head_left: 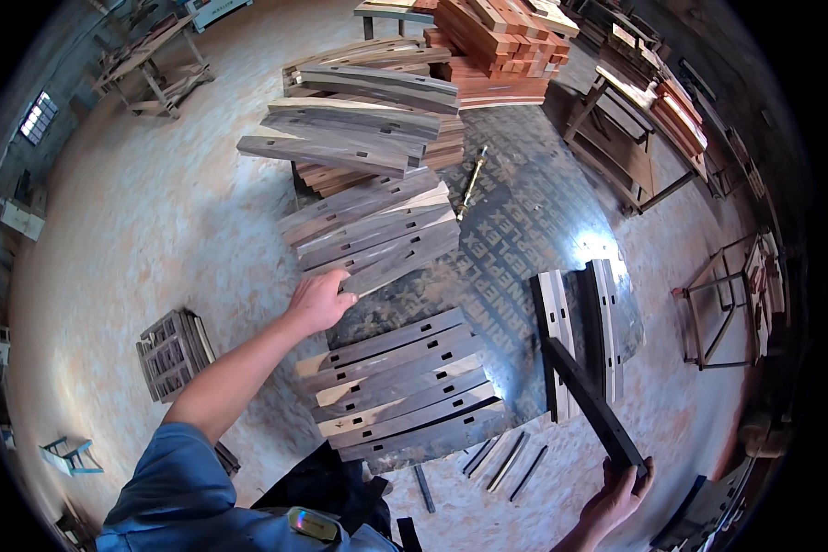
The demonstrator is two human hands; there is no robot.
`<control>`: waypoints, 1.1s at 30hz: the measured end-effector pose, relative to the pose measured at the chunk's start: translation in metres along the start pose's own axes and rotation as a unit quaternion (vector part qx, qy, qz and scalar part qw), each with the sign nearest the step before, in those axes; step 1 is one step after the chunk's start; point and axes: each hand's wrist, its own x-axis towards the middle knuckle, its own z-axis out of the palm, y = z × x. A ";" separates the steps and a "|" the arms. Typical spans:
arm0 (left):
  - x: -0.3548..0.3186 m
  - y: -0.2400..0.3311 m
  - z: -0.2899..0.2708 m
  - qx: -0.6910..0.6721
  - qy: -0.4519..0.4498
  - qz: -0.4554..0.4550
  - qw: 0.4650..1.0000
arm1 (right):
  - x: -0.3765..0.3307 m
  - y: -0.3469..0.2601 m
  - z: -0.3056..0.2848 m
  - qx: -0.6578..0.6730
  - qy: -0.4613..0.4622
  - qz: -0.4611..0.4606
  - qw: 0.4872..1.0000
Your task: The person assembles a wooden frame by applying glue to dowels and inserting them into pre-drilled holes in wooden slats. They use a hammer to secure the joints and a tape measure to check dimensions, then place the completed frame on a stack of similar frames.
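My left hand [320,301] pinches the left end of a greyish-brown wooden slat [400,260] with a small mortise slot. This slat is the nearest of a row lying side by side on a dark, glossy printed panel [515,221]. Low on the right, my right hand [618,497] grips the near end of a dark, slightly curved wooden bar [598,411]. The bar slants away, its far end over a group of slotted slats [554,308] lying lengthwise. A second such group [604,313] is just right of it. Nearest me rests another row of slotted slats [405,391].
Stacked grey slats [350,120] and reddish timber blocks [501,55] occupy the panel's far end. A brass-coloured clamp or rod [472,182] lies mid-panel. Thin strips [506,462] are on the floor by the near edge. Wooden benches [630,138] stand at right; a slat pile [173,354] sits left.
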 end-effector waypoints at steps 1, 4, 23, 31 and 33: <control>-0.004 -0.010 0.004 -0.022 -0.002 0.001 1.000 | 0.001 -0.001 -0.006 -0.025 -0.006 -0.003 1.000; -0.007 -0.028 0.009 -0.115 -0.021 -0.021 0.993 | 0.002 -0.001 -0.013 -0.089 -0.044 -0.039 0.994; 0.037 0.007 0.048 0.111 0.184 0.131 0.968 | 0.010 0.031 0.068 -0.042 -0.173 -0.011 0.984; 0.096 -0.032 0.003 0.274 0.211 0.115 0.931 | 0.018 0.039 0.071 -0.044 -0.158 -0.017 0.986; 0.093 -0.035 0.007 0.293 0.203 0.126 0.926 | 0.019 0.039 0.072 -0.054 -0.163 -0.019 0.985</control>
